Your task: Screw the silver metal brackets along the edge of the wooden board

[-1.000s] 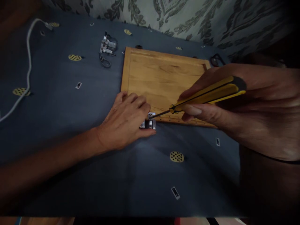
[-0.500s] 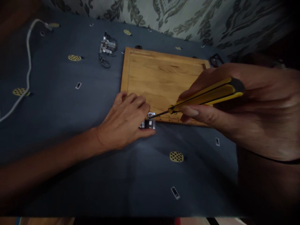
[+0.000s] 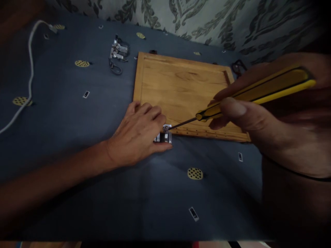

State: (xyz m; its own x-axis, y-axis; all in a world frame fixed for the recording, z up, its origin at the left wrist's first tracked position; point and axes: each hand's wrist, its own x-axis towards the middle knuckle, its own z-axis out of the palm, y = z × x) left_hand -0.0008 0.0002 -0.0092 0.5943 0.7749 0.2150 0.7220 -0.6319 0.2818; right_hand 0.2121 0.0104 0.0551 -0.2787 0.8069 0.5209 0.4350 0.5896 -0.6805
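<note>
A yellow-and-black screwdriver [image 3: 248, 91] is pinched between the thumb and fingers of my right hand [image 3: 281, 127]. Its thin shaft slants down to the left, and the tip is at the metal cabinet hinge [image 3: 167, 137], by a screw hole. My left hand [image 3: 141, 134] presses that hinge to the near edge of the wooden panel [image 3: 181, 82], thumb below and fingers over the top. Those fingers hide much of the hinge. Whether the tip sits in a screw head is too small to tell. A row of small dark holes runs along the panel's near edge.
More metal hinges [image 3: 119, 50] lie past the panel's left corner, with a dark loop [image 3: 115, 68] beside them. A white cable [image 3: 31, 65] runs down the left side. Dark-framed glasses [image 3: 238, 67] rest at the far right. A patterned blue cloth [image 3: 165, 193] covers the table.
My right hand has shifted right and back toward me, its grip on the screwdriver handle changed and the handle turned. The tip stays at the hinge. My left hand keeps its place.
</note>
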